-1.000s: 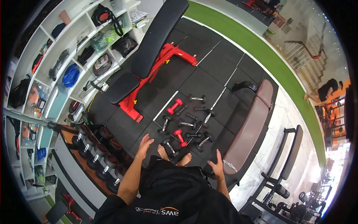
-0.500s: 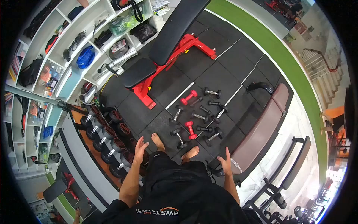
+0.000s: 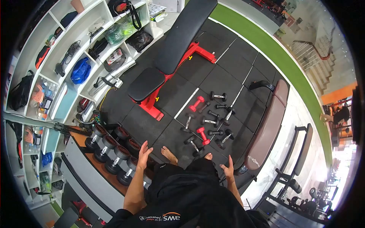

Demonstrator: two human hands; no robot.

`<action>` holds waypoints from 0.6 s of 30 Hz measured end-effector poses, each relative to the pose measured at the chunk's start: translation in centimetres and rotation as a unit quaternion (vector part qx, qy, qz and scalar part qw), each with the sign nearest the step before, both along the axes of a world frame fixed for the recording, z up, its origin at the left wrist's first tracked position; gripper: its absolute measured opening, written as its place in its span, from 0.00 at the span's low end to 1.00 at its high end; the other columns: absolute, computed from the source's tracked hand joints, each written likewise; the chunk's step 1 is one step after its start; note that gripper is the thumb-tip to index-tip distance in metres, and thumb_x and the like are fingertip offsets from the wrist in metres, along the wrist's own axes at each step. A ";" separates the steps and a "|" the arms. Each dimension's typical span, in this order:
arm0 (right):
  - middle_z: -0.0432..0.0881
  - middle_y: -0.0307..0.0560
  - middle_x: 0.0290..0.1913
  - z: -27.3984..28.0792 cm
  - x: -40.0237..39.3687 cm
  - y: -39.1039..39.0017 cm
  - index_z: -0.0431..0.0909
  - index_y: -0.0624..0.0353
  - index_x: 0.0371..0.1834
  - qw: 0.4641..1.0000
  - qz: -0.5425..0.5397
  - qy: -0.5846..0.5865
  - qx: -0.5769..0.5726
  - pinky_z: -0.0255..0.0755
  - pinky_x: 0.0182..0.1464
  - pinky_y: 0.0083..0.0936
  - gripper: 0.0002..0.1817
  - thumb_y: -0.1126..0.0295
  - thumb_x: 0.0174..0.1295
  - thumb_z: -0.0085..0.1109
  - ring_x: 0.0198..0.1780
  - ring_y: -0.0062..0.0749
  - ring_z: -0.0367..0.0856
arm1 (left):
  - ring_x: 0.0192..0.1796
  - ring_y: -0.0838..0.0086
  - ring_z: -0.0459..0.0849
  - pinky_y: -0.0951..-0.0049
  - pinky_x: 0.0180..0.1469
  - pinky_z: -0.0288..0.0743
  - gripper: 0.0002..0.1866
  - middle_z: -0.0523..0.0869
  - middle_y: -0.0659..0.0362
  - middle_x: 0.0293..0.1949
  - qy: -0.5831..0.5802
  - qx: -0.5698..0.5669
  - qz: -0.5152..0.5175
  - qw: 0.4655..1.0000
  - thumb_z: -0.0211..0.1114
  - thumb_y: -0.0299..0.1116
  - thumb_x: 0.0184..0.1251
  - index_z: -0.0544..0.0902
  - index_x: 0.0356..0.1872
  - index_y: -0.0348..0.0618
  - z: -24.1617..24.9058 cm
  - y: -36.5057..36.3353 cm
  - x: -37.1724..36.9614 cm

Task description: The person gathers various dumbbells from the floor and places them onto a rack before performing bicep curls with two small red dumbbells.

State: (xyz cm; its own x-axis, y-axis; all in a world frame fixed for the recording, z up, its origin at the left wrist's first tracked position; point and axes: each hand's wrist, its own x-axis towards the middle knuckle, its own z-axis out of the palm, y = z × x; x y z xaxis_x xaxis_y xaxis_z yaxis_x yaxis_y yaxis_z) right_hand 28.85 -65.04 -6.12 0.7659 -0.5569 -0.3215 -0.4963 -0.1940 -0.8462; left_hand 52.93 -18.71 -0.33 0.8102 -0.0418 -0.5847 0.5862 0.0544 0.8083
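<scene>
Hovering open, left hand [image 3: 144, 155] and right hand [image 3: 229, 170] hold nothing; big dumbbells [image 3: 122, 152] sit on the rack [image 3: 81, 173], loose dumbbells [image 3: 203, 136] lie scattered on the floor [image 3: 142, 123], none lifted.

Can't see the top of the black backrest [image 3: 186, 36], cut off above, or the heel of the right foot [image 3: 208, 156]; can't read markings on the dumbbells [image 3: 218, 96].
</scene>
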 end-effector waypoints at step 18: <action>0.63 0.59 0.74 4.7 14.9 8.1 0.62 0.56 0.74 0.998 -0.028 0.040 -0.038 0.50 0.75 0.32 0.37 0.57 0.62 0.61 0.78 0.45 0.55 | 0.77 0.60 0.58 0.63 0.74 0.54 0.34 0.63 0.54 0.74 -0.061 -0.111 -0.219 0.967 0.65 0.29 0.66 0.64 0.72 0.41 4.3 -6.4 13.6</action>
State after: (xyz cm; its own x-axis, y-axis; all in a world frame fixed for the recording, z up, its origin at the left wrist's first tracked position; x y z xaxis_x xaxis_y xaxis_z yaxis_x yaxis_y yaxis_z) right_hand 43.74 -56.91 -1.38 0.7069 -0.6230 -0.3350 -0.5732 -0.2269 -0.7874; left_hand 66.53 -25.13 3.94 0.7486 -0.5108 -0.4228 0.4932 0.0028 0.8699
